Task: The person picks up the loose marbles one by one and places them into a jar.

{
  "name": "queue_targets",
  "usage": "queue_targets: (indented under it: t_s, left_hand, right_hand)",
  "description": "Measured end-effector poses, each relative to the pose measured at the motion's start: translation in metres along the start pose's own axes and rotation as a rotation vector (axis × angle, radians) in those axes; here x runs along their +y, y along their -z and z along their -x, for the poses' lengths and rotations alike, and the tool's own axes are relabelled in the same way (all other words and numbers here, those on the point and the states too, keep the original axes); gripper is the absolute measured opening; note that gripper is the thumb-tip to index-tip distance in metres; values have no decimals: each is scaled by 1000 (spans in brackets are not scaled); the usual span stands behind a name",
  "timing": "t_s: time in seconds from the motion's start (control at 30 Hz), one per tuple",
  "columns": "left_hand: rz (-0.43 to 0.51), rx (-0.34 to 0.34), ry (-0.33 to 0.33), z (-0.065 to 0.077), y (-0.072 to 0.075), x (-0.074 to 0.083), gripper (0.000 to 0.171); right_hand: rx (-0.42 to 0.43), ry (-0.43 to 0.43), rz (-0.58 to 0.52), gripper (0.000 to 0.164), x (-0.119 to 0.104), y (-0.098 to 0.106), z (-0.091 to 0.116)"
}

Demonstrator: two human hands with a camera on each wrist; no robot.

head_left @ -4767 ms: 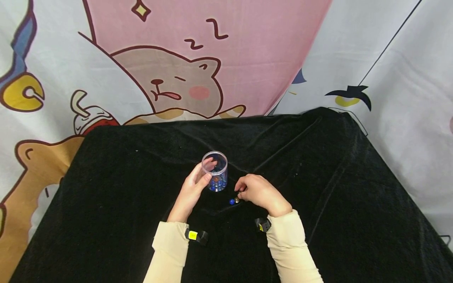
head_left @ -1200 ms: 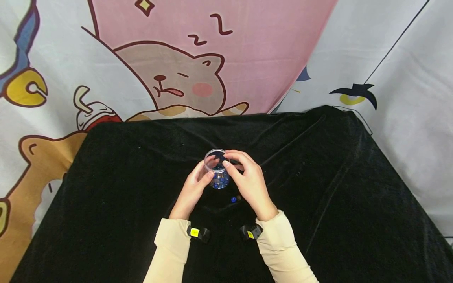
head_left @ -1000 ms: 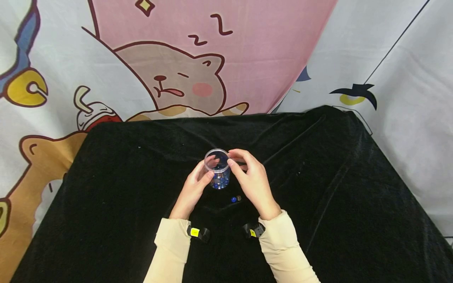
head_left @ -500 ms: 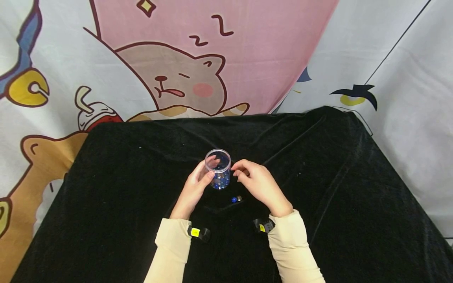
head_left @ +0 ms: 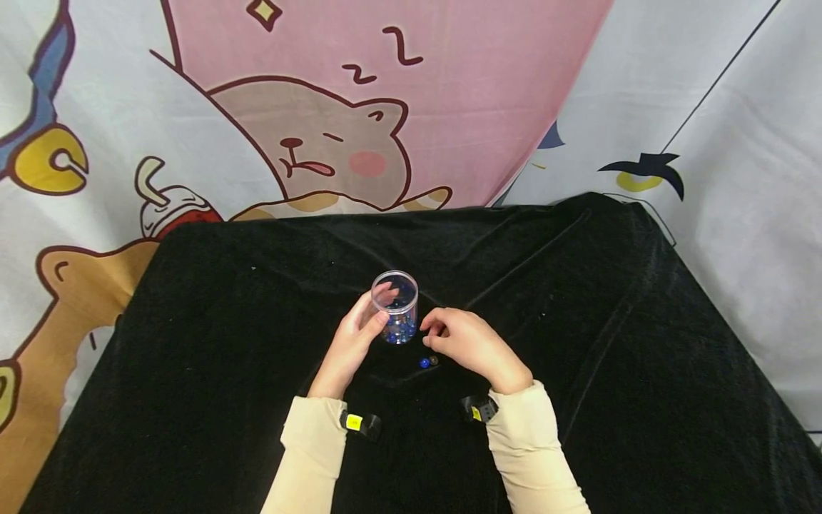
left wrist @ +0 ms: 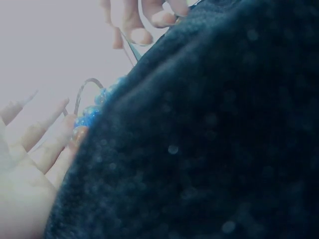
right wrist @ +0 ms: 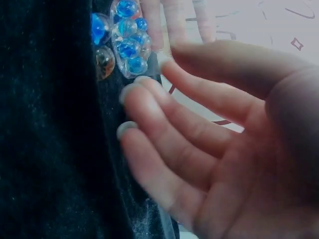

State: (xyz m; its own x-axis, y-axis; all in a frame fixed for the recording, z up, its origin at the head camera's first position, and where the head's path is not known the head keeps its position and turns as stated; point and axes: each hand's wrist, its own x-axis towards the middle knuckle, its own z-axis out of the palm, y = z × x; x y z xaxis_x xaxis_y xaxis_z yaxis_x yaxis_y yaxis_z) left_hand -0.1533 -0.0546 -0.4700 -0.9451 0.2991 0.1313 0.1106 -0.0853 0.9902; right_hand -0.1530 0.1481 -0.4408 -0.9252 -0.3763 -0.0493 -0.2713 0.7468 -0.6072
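Observation:
A clear round plastic jar (head_left: pixel 399 314) stands upright on the black cloth, its top uncovered and several glass marbles (right wrist: pixel 130 47) lying in its bottom, mostly blue. My left hand (head_left: pixel 349 339) holds the jar from its left side, thumb in front and fingers behind. Just right of the jar, my right hand (head_left: pixel 474 345) hovers with fingers loosely bent; the right wrist view shows nothing in its grasp. Below its fingertips, a blue marble (head_left: pixel 424 363) and a brownish clear marble (head_left: pixel 434 361) lie side by side on the cloth.
Black velvety cloth (head_left: pixel 257 321) with some folds covers the table. Behind it hangs a printed fabric backdrop (head_left: pixel 475 93) with cartoon animals. A black wrist device (head_left: pixel 362 424) is strapped at the left sleeve, another camera device (head_left: pixel 480 410) at the right.
My right hand has left the jar's rim and come down and rightward to just above the two loose marbles. The left hand and the jar have stayed in place this last second.

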Motion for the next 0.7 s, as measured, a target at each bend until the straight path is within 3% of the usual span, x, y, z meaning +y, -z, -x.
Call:
queue_targets:
  t_s: [0.3,0.7]
  left_hand:
    - [-4,-8,-6,0,0,1,45]
    - [-7,-5,-18,0,0,1,42]
  right_hand:
    - [-190,-59,57,14,-2,-4,-1]
    - [-215,-19,128,10,-7,-11,-1]
